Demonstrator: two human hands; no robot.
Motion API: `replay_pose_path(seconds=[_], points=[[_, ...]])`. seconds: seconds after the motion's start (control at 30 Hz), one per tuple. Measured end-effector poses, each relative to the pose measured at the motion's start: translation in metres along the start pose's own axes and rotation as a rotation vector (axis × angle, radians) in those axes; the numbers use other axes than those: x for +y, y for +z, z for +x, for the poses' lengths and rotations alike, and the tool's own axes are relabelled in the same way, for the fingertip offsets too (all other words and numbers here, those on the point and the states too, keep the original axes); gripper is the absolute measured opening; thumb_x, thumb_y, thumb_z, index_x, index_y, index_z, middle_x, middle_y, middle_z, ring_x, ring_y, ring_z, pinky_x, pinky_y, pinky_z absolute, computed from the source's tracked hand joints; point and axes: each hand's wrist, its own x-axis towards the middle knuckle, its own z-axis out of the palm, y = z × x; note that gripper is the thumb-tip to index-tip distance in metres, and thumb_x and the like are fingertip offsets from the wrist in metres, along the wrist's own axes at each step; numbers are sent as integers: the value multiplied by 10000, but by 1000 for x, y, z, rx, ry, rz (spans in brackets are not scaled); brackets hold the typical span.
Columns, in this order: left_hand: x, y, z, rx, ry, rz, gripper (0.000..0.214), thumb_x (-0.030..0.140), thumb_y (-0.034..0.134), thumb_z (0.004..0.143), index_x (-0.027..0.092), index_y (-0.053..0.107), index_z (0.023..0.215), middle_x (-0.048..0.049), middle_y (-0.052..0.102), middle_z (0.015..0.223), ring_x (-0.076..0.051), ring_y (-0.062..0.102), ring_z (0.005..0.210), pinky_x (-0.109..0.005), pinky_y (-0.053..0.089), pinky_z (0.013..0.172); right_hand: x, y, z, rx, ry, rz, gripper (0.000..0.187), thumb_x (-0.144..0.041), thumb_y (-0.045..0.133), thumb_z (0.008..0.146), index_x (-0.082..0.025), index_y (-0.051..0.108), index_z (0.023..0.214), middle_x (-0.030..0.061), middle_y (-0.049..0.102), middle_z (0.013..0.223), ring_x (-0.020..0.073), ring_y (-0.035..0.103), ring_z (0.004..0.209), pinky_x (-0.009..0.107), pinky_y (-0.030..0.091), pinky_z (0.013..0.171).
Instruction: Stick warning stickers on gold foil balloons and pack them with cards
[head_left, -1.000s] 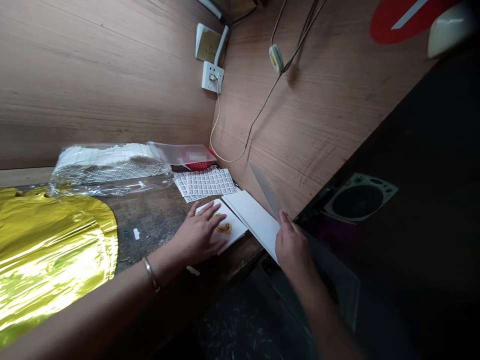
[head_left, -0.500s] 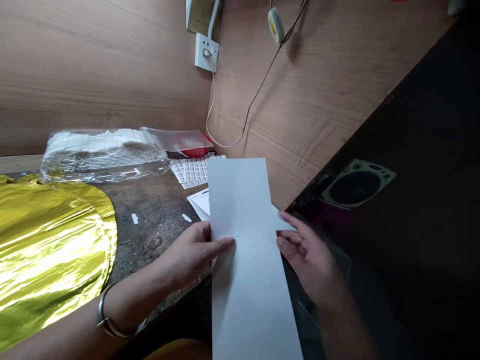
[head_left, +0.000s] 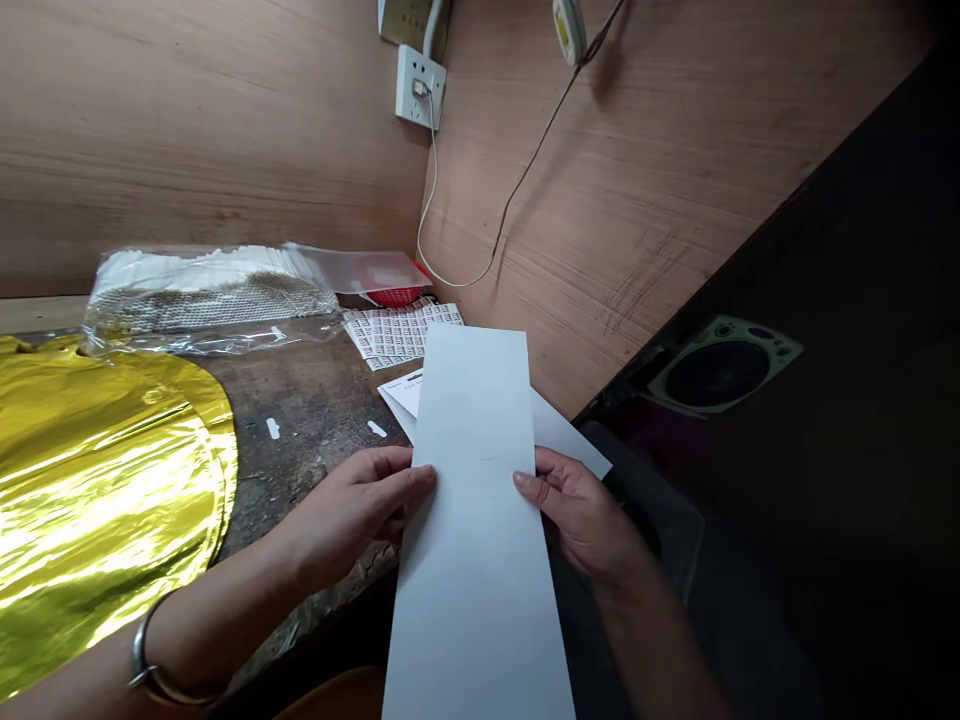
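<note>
A long white card [head_left: 480, 580] is held upright in front of me, its near end running out of the bottom of the view. My left hand [head_left: 367, 500] grips its left edge, thumb on the face and fingers behind. On the opposite edge my right hand [head_left: 577, 510] pinches it the same way, with the thumb on top. Small faint marks show near the middle of the card. Behind it, partly hidden, lies a white printed card [head_left: 405, 393] with a hang slot, along with another white sheet [head_left: 574, 440].
Gold foil [head_left: 112, 500] covers the left of the worn table [head_left: 300, 400]. Behind it lie a clear plastic bag of white mesh material [head_left: 210, 295], a red basket [head_left: 397, 294] and sticker sheets [head_left: 394, 333]. A cable [head_left: 499, 235] hangs from the wall socket [head_left: 420, 88].
My right hand has moved left and now grips the card's right edge with its thumb on the face. The left thumb has slid toward the left edge, and the card has tilted slightly.
</note>
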Motion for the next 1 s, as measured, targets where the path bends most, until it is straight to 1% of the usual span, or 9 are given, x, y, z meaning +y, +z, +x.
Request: replay_pose_path(seconds=[0.2,0.33,0.43,0.53,0.63,0.73,0.8,0.93,1.0], points=[[-4,-7,0,-42,13,-97,358,373,780,712,210,671,1012,-28,688,883,-149,622,719,-233,486,608,1,0,2,7,18,32,210,-313,742,761,-217,757,948,37,755,870,192,683,804,351,523,795],[-8,-13,1,-83,4,-130,247,366,771,724,182,649,835,-18,687,760,-129,623,639,-205,468,561,-3,-7,-1,-40,69,51,92,-245,745,701,-228,783,784,18,729,754,166,658,682,311,517,688],[-9,-11,0,-34,45,-94,224,356,742,733,167,629,775,-11,665,689,-121,605,591,-206,457,543,-9,-20,-1,-127,76,-2,82,-146,702,650,-182,761,607,54,728,793,179,660,735,288,513,682],[-8,-6,0,58,144,30,151,299,689,731,161,630,737,0,631,647,-114,566,551,-213,442,517,-16,-29,6,-45,42,43,124,-227,689,717,-202,782,795,76,738,995,198,669,854,302,525,725],[-6,0,0,109,273,233,82,217,598,721,161,658,726,-11,644,691,-131,569,605,-231,451,555,-18,-26,14,15,104,-35,345,-395,718,759,-219,721,1055,76,740,972,187,672,814,294,519,680],[-6,2,-2,84,375,428,144,174,536,719,168,680,730,-14,660,735,-146,576,683,-242,465,625,-15,-17,15,-60,174,-285,347,-414,796,682,-138,719,877,40,701,747,136,610,633,239,461,576],[-5,2,-5,68,393,473,164,210,529,768,174,685,799,-23,670,786,-161,589,736,-249,477,660,-12,-11,12,-63,136,-379,309,-406,790,691,-122,682,747,6,640,659,107,549,585,222,422,551],[1,2,-8,68,342,347,326,385,509,891,209,590,1154,-45,672,979,-195,614,907,-278,502,759,-11,-2,-1,-27,20,-454,269,-388,702,790,-138,644,710,-14,585,652,103,511,605,219,401,556],[3,5,-6,-6,285,356,318,429,570,867,186,605,1069,-43,667,915,-187,610,844,-253,494,692,-12,3,-6,-34,-10,-516,241,-358,667,824,-144,648,716,-12,581,667,107,509,618,222,398,558]])
